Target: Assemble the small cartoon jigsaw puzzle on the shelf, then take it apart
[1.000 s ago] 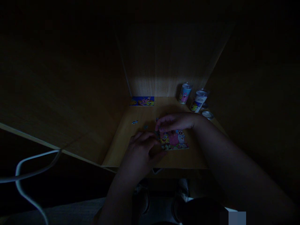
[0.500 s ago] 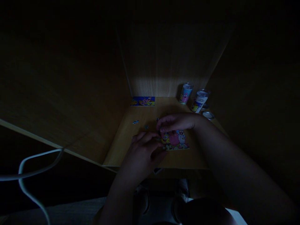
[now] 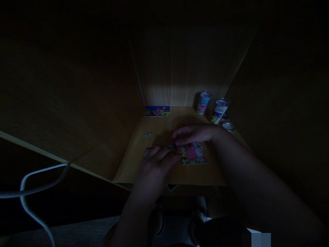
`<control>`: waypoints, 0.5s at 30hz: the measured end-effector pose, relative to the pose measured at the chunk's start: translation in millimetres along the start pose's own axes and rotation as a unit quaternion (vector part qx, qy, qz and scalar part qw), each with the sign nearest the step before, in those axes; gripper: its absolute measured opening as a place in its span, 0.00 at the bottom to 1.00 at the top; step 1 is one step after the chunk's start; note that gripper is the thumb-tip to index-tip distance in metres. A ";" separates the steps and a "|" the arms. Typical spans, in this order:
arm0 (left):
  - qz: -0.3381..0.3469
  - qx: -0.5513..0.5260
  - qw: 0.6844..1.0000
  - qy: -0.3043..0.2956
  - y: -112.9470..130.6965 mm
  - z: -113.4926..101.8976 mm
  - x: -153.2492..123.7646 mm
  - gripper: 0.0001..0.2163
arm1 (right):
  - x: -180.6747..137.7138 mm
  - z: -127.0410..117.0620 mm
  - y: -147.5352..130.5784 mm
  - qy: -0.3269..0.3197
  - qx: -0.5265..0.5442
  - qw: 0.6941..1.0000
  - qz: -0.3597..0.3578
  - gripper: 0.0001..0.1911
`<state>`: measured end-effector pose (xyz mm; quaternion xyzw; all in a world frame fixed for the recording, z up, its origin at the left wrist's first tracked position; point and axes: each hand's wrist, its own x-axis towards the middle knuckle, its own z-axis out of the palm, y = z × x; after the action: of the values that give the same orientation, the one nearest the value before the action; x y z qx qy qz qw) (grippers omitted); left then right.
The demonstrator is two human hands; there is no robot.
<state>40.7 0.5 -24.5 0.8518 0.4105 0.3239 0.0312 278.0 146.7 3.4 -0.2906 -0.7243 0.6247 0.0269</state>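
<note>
A partly assembled jigsaw puzzle [image 3: 191,154] with pink and yellow cartoon figures lies on the wooden surface. My left hand [image 3: 158,161] is at its left edge, thumb and forefinger brought together; anything between them is too dark to make out. Above the puzzle's upper left part, my right hand [image 3: 192,133] bends its fingers downward with the fingertips close together. Whatever those fingertips grip is hidden in shadow. Loose puzzle pieces lie to the left: a pale one [image 3: 148,134] and a small dark one [image 3: 160,139]. Another small piece [image 3: 171,146] sits between my hands.
A blue picture strip [image 3: 156,111] lies at the back left. Two cartoon-printed cans [image 3: 204,103] [image 3: 219,110] stand at the back right, with a round metal lid [image 3: 228,127] beside them. Wooden panels enclose the surface. A white cable [image 3: 25,185] hangs at lower left.
My left hand has shifted slightly, and its thumb and forefinger have closed together at the puzzle's left edge. My right hand has stayed almost still.
</note>
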 end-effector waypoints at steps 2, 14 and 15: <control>0.000 0.000 1.000 -0.011 0.5 0.3 0.7 0.05 | 0.1 -0.3 0.3 -0.003 0.001 1.000 -0.001 0.25; -0.038 -0.065 0.996 -0.046 -0.3 -1.6 5.8 0.06 | 1.1 -2.5 3.7 -0.013 0.007 1.000 -0.011 0.25; -0.038 -0.065 0.996 -0.044 -1.2 -1.2 5.3 0.07 | 0.9 -2.5 3.5 -0.015 0.007 1.000 -0.012 0.25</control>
<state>41.6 4.8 -21.1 0.8452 0.4190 0.3106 0.1167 279.6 149.5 0.5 -0.2722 -0.7234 0.6340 0.0255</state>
